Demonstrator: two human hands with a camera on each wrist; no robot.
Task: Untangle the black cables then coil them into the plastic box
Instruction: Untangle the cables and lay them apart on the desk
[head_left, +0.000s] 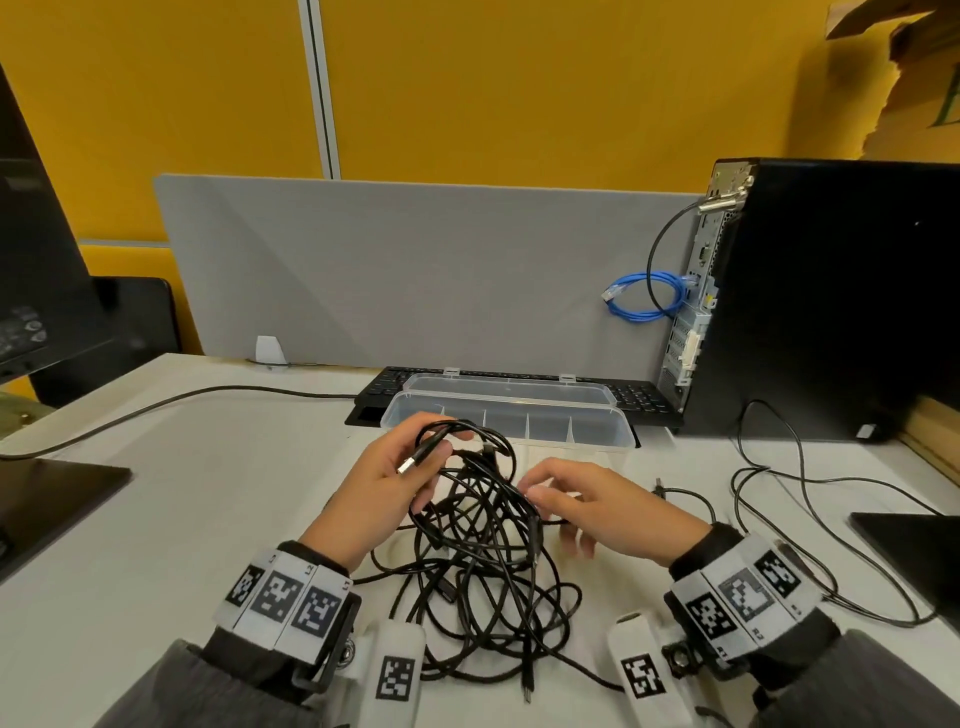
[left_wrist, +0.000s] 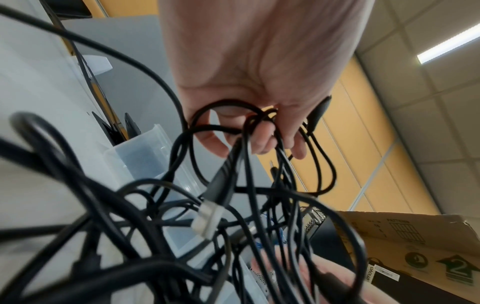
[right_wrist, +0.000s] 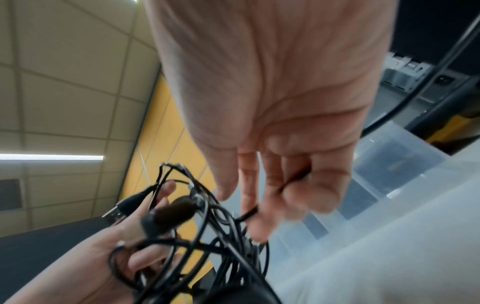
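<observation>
A tangle of black cables (head_left: 488, 566) lies on the white desk between my wrists, its upper loops lifted. My left hand (head_left: 431, 462) grips several strands, and a silver USB plug (head_left: 408, 465) sticks out of its fingers. In the left wrist view those fingers (left_wrist: 262, 142) curl round the loops, with the USB plug (left_wrist: 207, 218) hanging below. My right hand (head_left: 535, 493) pinches one black strand at the tangle's right side; the right wrist view shows that strand (right_wrist: 249, 214) between thumb and fingers. The clear plastic box (head_left: 597, 410) stands open behind both hands, with dividers inside and no cable in it.
A black keyboard (head_left: 639, 397) lies behind the box, against a grey divider (head_left: 415, 270). A black computer tower (head_left: 831, 312) with a blue network cable (head_left: 644, 296) stands at the right. Thin black leads (head_left: 769, 499) trail across the desk on the right. A monitor base (head_left: 47, 499) sits at the left.
</observation>
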